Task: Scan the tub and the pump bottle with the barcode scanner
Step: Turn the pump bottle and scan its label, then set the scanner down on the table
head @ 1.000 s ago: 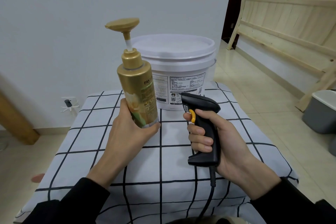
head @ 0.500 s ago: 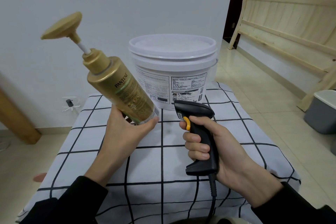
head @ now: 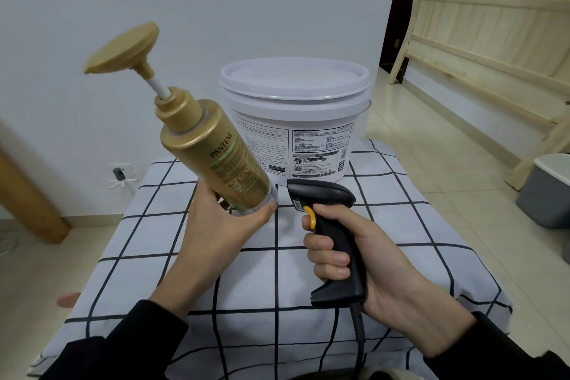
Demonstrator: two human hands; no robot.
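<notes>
The pump bottle (head: 216,160) is gold with a green band; the tub (head: 293,114) white, black print on its label. The scanner (head: 330,225) is black, its trigger yellow. The tabletop (head: 401,225) cloth is white with a black grid.

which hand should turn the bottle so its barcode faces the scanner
Left. The left hand already grips the base of the tilted pump bottle, while the right hand is wrapped around the barcode scanner.

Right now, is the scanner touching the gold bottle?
Apart. The head view shows checked cloth between the barcode scanner and the pump bottle.
</notes>
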